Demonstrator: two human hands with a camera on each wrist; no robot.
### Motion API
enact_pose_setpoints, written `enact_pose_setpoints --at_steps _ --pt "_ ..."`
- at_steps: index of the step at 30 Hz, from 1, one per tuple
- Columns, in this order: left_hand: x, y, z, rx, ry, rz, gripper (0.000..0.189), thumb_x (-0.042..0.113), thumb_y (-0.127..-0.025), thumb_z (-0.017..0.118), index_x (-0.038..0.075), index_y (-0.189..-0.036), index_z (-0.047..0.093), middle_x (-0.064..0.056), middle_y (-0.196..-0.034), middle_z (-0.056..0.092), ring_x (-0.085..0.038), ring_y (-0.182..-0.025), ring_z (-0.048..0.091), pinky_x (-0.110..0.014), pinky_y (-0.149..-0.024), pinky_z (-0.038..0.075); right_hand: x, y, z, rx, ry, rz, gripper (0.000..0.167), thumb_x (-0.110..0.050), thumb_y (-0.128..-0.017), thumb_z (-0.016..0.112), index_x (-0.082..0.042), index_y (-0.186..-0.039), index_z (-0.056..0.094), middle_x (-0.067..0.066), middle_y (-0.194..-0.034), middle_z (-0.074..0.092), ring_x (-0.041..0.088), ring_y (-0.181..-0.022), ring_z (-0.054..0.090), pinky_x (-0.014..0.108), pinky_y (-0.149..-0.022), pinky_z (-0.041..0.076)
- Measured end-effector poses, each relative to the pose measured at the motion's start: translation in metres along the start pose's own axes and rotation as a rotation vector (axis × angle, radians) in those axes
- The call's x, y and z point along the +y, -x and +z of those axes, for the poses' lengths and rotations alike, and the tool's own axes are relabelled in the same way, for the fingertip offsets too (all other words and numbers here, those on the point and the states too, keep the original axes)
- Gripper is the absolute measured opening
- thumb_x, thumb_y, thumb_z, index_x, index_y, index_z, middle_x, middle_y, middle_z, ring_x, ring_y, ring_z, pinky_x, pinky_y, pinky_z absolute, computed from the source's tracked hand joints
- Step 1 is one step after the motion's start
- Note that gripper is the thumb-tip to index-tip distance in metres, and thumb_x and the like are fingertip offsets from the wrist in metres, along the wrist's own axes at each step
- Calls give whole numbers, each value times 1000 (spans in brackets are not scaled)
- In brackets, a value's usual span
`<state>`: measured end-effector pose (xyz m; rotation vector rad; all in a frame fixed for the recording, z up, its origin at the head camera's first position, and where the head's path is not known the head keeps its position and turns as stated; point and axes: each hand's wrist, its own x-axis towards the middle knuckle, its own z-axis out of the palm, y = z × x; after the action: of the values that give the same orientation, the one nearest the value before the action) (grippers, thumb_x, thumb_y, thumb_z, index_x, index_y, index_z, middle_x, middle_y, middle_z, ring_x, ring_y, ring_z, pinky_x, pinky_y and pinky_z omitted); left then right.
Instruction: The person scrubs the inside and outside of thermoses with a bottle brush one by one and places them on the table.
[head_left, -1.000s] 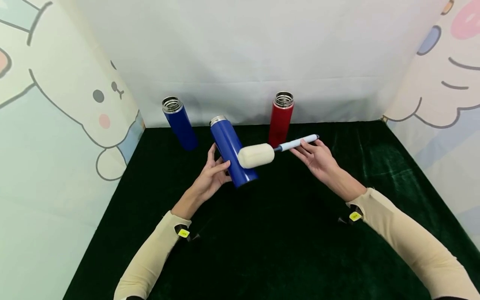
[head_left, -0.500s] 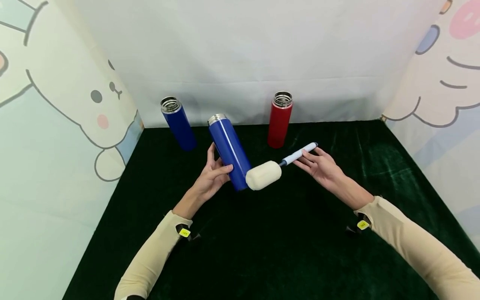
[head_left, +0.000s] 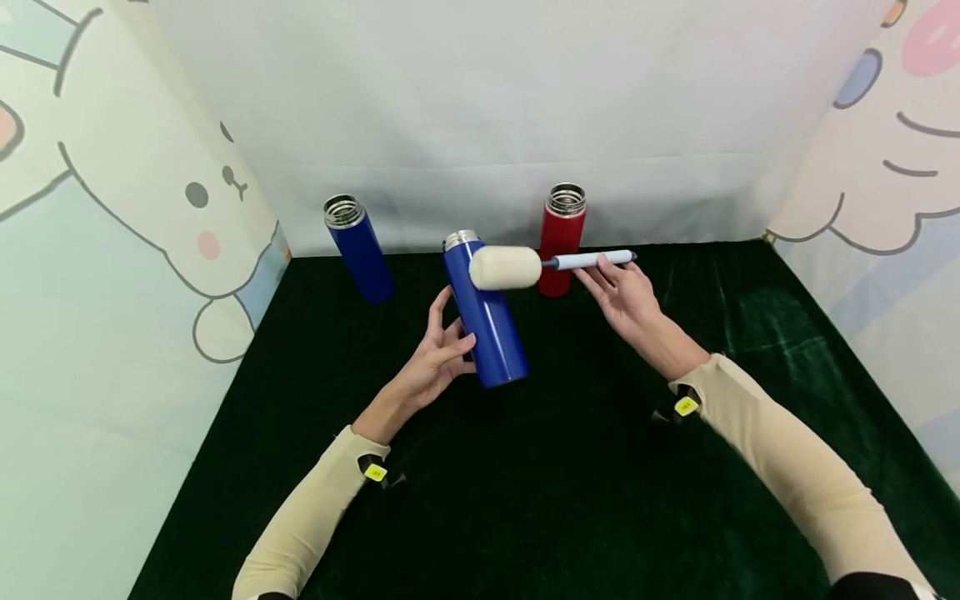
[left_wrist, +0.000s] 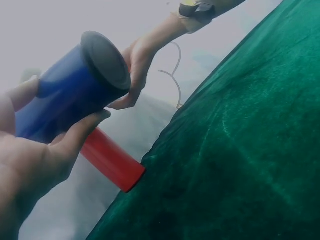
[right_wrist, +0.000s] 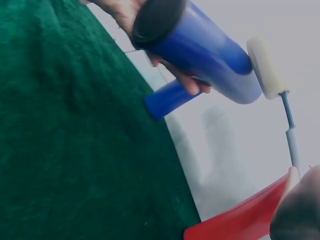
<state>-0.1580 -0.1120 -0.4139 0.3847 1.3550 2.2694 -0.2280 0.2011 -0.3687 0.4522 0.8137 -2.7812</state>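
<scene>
My left hand grips a lidless blue bottle from its left side, thumb across the front. The bottle tilts, its steel mouth up and away; the left wrist view shows its dark base. In my right hand, fingertips pinch the pale blue handle of a sponge bottle brush. Its cream sponge head points left and overlaps the upper part of the bottle in the head view. The right wrist view has the sponge right beside the blue wall, outside the bottle.
A second blue bottle, also lidless, stands at the back left of the green cloth-covered table. Behind the brush stands an open red bottle. A white curtain closes off the back, with cartoon-printed panels at the sides.
The sponge first slid down toward the bottle's base, then came back up to near its neck, with my right hand moving up and left. The held bottle has shifted slightly right.
</scene>
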Motion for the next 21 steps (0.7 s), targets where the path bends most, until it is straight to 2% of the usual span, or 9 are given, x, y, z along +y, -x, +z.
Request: enact_pose_setpoints --at_steps 1,4,6,8,11,14,18,21 --pt "0 1 0 -12 -9 -5 83 3 -106 38 50 -155 -10 -13 -169 11 -47 -152 25 -69 -113 35 0 -2 3 6 -18 -19 43 0 -99 59 -20 -132 40 3 -154 41 17 -150 39 35 -110 48" --pt "-1 3 1 -50 -21 -10 84 2 -105 37 47 -157 -11 -14 -169 12 -45 -151 27 -64 -110 43 2 -7 11 7 -67 -76 29 1 -98 59 -13 -116 42 6 -141 50 19 -149 42 36 -107 52" --pt "-2 4 1 -53 -16 -6 84 3 -104 39 46 -157 -10 -15 -169 14 -43 -149 32 -56 -107 48 3 -9 15 6 -84 -96 27 2 -98 59 -12 -115 43 7 -132 53 19 -148 43 37 -105 53" --pt "-4 3 1 -45 -7 6 86 5 -102 44 46 -157 -9 -16 -167 17 -41 -146 36 -49 -104 51 5 -9 17 8 -82 -101 29 2 -98 59 -12 -116 42 8 -132 53 20 -147 44 37 -104 54" --pt "-6 2 1 -13 22 28 96 8 -99 57 46 -157 -8 -17 -166 19 -39 -145 40 -45 -103 52 7 -7 16 8 -48 -71 33 2 -99 58 -15 -120 39 7 -147 46 20 -147 43 37 -107 51" --pt "-7 1 -1 32 60 47 106 8 -94 68 47 -156 -9 -17 -165 20 -39 -146 39 -46 -106 51 9 -3 10 14 9 -26 34 0 -99 57 -18 -121 38 5 -157 37 19 -148 42 36 -109 49" --pt "-6 1 -5 81 111 72 105 4 -93 66 49 -156 -5 -13 -166 19 -37 -146 38 -47 -107 50 9 4 -2 10 73 37 27 -2 -100 58 -15 -114 40 6 -150 43 18 -150 39 34 -111 48" --pt "-3 0 -6 91 144 80 105 5 -93 66 51 -156 -3 -10 -167 17 -36 -145 39 -45 -107 49 8 9 -12 -6 111 90 24 -3 -100 59 -13 -112 41 7 -141 49 18 -151 36 34 -111 48"
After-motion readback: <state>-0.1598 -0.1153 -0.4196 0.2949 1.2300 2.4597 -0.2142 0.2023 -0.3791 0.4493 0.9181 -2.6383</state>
